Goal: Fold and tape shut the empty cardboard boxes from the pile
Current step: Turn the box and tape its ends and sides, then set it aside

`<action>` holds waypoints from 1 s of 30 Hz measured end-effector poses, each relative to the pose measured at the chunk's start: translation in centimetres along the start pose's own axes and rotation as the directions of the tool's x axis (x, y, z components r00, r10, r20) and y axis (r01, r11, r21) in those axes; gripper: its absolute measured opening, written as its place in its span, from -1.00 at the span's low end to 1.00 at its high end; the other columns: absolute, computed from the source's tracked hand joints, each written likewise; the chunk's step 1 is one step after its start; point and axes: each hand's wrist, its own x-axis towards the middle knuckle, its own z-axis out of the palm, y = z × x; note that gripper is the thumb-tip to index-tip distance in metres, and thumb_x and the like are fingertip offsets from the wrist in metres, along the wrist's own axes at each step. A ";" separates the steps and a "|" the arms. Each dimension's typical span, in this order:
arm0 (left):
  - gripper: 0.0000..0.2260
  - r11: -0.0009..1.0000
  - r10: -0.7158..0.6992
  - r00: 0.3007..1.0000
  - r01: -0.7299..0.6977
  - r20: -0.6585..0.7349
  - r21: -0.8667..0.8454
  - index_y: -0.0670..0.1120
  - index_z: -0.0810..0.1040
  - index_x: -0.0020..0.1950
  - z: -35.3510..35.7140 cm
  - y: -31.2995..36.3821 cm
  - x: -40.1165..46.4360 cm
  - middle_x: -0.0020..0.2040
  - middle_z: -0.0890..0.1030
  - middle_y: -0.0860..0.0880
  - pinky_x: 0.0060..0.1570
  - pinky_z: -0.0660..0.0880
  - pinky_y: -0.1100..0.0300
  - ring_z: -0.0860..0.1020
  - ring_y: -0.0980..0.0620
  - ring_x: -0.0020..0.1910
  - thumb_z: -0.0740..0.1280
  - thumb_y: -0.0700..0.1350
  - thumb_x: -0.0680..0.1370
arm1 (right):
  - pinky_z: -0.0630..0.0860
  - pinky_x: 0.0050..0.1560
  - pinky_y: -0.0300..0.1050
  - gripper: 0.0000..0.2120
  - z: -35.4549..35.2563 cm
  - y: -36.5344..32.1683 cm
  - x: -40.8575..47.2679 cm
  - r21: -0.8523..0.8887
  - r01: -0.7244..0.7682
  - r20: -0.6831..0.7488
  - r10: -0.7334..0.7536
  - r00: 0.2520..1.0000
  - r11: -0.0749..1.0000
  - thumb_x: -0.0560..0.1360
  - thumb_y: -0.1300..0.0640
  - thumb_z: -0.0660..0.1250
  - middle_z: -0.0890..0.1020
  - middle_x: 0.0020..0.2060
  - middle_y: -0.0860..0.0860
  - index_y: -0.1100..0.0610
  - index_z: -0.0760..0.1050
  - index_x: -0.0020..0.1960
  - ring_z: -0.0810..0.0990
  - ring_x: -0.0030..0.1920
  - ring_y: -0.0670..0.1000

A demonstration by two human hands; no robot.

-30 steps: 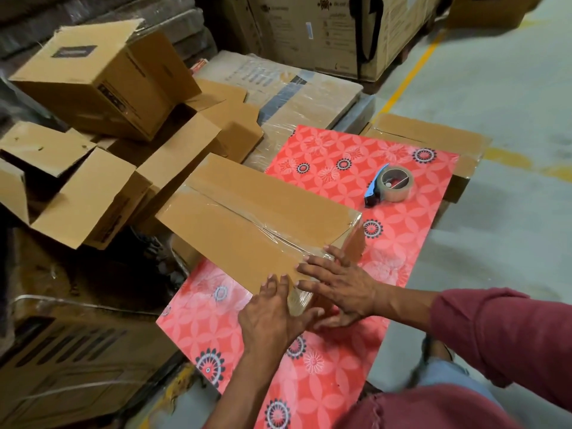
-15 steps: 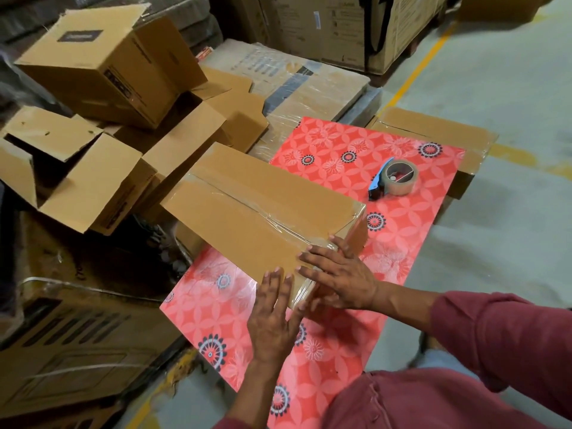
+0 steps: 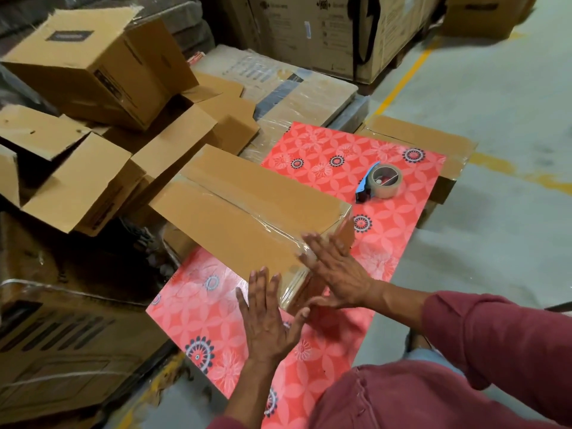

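A closed brown cardboard box (image 3: 247, 218) lies on the red patterned table (image 3: 387, 236), with clear tape running along its top seam and down its near end. My left hand (image 3: 267, 317) is flat, fingers straight, against the near end of the box. My right hand (image 3: 337, 270) lies with straight fingers on the box's near right corner, over the tape. A tape roll in a blue dispenser (image 3: 382, 181) sits on the table beyond the box, away from both hands.
A pile of open, empty cardboard boxes (image 3: 93, 119) fills the left. Wrapped flat cartons (image 3: 294, 85) lie behind the table, and large cartons (image 3: 340, 29) stand at the back. Grey floor with a yellow line (image 3: 402, 82) spreads to the right.
Both hands slid slightly along the near end of the box, smoothing the tape; the left hand moved a little lower and leftward. The box stayed in place.
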 end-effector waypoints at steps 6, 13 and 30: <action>-0.29 1.000 -0.010 1.000 0.010 -0.025 0.001 -0.13 0.42 0.56 -1.6 1.5 3.4 0.65 0.26 -0.13 0.59 -0.04 -0.33 0.11 -0.11 0.68 0.10 0.37 0.64 | -0.15 0.62 0.30 0.01 -1.0 2.1 -1.0 0.398 -0.639 -0.016 0.701 0.713 0.658 0.56 -0.49 0.04 -0.19 0.67 0.10 0.16 -0.22 0.68 -0.21 0.67 0.10; -0.35 0.999 -0.045 0.999 0.044 -0.017 -0.024 -0.09 0.45 0.55 0.1 2.2 4.7 0.66 0.25 -0.12 0.59 0.03 -0.32 0.12 -0.09 0.68 0.25 0.29 0.59 | -0.06 0.63 0.27 0.00 0.9 2.1 -1.3 0.401 -0.684 0.210 0.665 0.716 0.610 0.54 -0.53 -0.02 -0.28 0.65 -0.01 0.07 -0.32 0.67 -0.29 0.64 -0.06; -0.82 0.492 -0.738 0.674 0.523 -0.015 -0.696 0.09 0.70 0.04 -5.2 1.1 8.9 0.15 0.71 0.09 0.17 0.56 0.22 0.64 0.21 0.10 0.48 -0.19 0.56 | 0.44 0.16 0.12 -0.89 -6.3 -2.0 5.6 0.391 -0.312 -0.197 0.410 0.891 0.866 0.58 0.04 0.40 0.67 -0.07 -0.13 0.03 0.67 0.02 0.58 0.03 0.06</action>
